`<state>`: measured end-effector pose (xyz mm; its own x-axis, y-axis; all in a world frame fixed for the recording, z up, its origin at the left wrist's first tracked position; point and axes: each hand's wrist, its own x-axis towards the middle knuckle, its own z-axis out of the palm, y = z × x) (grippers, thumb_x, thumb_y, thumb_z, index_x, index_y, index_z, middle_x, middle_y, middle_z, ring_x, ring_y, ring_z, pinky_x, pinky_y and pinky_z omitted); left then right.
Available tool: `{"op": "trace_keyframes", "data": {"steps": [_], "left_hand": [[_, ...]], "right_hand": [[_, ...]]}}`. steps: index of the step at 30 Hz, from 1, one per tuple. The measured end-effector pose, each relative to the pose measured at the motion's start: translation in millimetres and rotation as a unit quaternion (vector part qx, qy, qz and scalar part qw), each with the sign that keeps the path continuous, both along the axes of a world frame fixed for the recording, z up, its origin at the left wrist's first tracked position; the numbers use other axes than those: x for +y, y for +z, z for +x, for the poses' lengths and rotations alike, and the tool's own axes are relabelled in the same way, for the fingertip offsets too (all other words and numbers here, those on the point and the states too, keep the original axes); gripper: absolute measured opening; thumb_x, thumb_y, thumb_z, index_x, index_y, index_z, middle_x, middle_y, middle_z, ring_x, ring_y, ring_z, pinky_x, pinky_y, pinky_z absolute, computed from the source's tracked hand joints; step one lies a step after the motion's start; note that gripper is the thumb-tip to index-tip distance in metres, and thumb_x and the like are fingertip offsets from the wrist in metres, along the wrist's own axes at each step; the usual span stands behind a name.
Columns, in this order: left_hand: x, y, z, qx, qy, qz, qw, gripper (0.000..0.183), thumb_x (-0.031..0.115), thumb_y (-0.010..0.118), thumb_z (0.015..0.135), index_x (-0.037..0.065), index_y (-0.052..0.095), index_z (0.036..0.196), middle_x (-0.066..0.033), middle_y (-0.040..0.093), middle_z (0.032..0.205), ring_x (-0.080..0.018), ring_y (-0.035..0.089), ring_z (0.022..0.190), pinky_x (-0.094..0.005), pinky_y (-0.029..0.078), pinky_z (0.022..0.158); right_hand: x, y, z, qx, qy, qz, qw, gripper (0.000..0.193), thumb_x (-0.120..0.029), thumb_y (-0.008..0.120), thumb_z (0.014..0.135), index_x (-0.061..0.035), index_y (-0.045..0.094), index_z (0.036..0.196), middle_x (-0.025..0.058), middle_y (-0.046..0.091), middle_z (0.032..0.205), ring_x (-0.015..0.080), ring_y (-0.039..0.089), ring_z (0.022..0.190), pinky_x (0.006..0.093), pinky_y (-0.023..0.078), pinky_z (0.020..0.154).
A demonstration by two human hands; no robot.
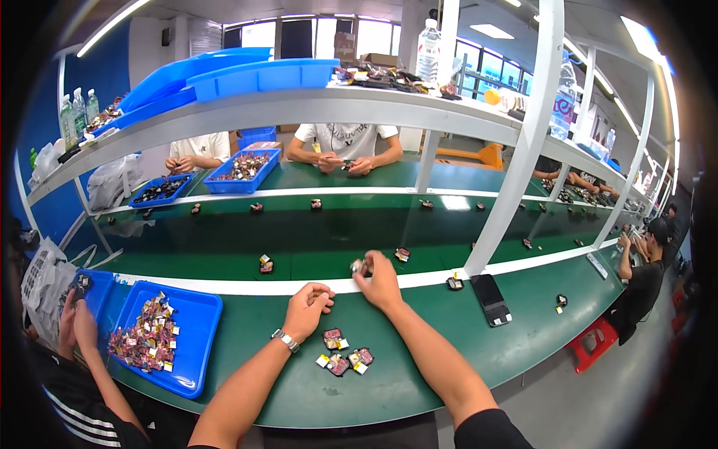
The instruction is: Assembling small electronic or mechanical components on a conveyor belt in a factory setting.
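My right hand (380,283) reaches over the white rail onto the dark green belt, thumb and fingers closed on a small electronic part (359,267), partly hidden by the fingers. Near the rail, my left hand (305,310) is loosely curled above the green worktop, with nothing visible in its fingers; a metal watch (285,340) is on that wrist. Between my forearms lie several small parts with reddish and black bodies and white and yellow tags, one of them a reddish part (335,339) nearest my left hand.
On the left, a blue tray (212,329) holds a heap of similar parts, beside a co-worker's hands (81,322). A black phone-like case (491,299) lies to the right, near a white post (516,165). More parts sit along the belt (314,247). Other people sit opposite.
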<state>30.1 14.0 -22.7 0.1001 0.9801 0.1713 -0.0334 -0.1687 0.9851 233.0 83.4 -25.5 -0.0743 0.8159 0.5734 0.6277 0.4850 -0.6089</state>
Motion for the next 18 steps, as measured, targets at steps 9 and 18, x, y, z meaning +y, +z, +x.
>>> {"op": "trace_keyframes", "data": {"steps": [9,18], "left_hand": [[1.2,19.9,-21.9,-0.067,-0.206,-0.124,0.968,0.039,0.031,0.042,0.103,-0.002,0.056,0.121,-0.0105,0.063,0.104,-0.0138,0.061,0.08,-0.0268,0.052,0.072],[-6.1,29.4,-15.6,-0.102,-0.224,-0.134,0.96,0.036,0.016,0.044,0.102,0.0,0.048,0.134,-0.0107,0.061,0.115,-0.0183,0.063,0.102,-0.0322,0.055,0.089]], "right_hand": [[-82.4,50.7,-4.5,-0.042,0.218,-0.059,0.973,0.054,-0.008,0.078,0.074,-0.0047,0.051,0.12,0.0127,0.059,0.114,0.0258,0.06,0.101,0.0351,0.049,0.088],[-84.3,53.6,-7.0,-0.074,0.217,0.095,0.969,0.029,-0.007,0.076,0.074,-0.0071,0.064,0.101,0.0082,0.06,0.104,0.0268,0.06,0.094,0.0366,0.052,0.08]]}}
